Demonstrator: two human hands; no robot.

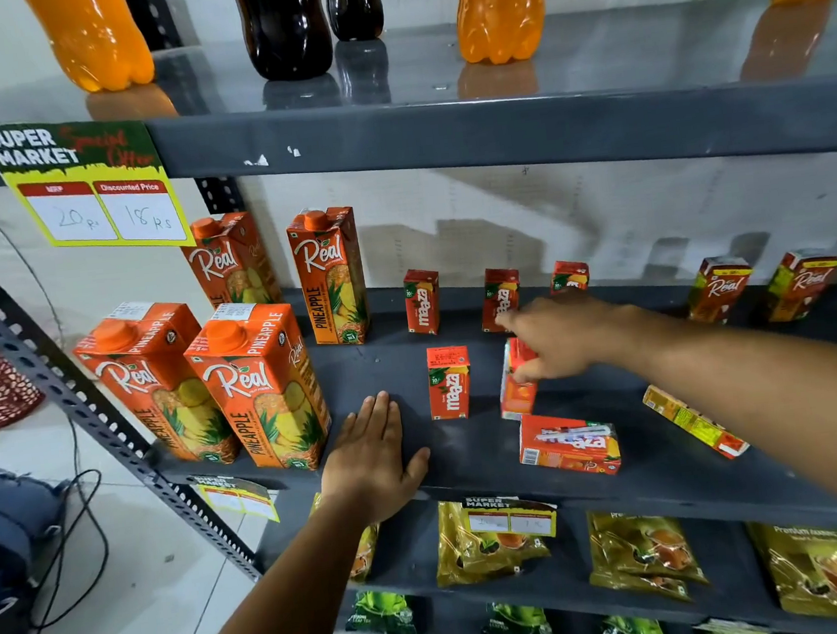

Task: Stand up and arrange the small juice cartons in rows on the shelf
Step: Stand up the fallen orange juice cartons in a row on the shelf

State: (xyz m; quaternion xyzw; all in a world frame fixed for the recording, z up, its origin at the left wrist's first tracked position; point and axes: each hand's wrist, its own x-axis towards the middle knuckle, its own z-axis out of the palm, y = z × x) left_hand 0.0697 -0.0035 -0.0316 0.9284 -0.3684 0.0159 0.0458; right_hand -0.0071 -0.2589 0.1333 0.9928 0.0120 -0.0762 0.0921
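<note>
Grey metal shelf (471, 445) in a shop rack, dark and scuffed, stocked with juice. Right hand (563, 337) reaches in from the right over the middle of it, fingers curled round the top of a small red Maaza carton (517, 389); thumb at the near face, the rest over the upper edge. That carton stands tilted, leaning left, its base on the shelf. Left hand (374, 455) lies flat, palm down, fingers spread a little, on the shelf's front edge; holds nothing. Just left of the gripped carton an upright Maaza carton (448, 383) stands apart from it. Behind, along the back, three more small Maaza cartons stand upright: left one (422, 302), middle one (499, 298) partly behind the right hand's fingertips, right one (569, 276) showing only its top above the hand. Near the front edge, just right of the left hand's reach, another Maaza carton (568, 444) lies flat on its side. Further right a yellow-sided small carton (693, 421) also lies down, partly hidden by the right forearm. Two small Real cartons (718, 289) stand at the back right. Four tall Real pineapple cartons (258, 385) fill the shelf's left end. Price card (87, 183) hangs from the shelf above, where orange and dark bottles (284, 21) stand. Gold pouches (642, 551) lie on the shelf below.
</note>
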